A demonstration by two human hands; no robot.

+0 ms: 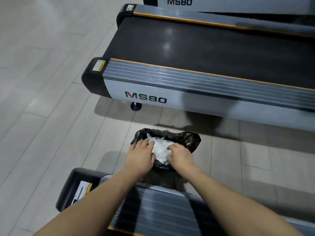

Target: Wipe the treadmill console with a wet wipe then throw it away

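wet wipe (161, 147): white, crumpled, lying with other white waste in the mouth of the bin, between the two hands
bin (185, 138): small, lined with a black plastic bag, standing on the floor in the aisle between two treadmills
left hand (140, 155): palm down over the near left rim of the bin, fingers spread and flat, fingertips touching the white wad; grip apart, closed on nothing
right hand (180, 155): palm down over the near right rim, fingers curled onto the wad; whether its grip pinches the wipe or only presses on it, i cannot tell
forearms: bare, reaching forward and down from the bottom edge
near treadmill (153, 206): grey ribbed side rail and black end cap with a warning sticker, under the arms
far treadmill (187, 65): black belt, orange-edged rails, "ms80" on its grey side, beyond the bin
third treadmill (221, 2): only its "ms80" side panel shows at the top edge
floor (42, 108): pale grey tiles
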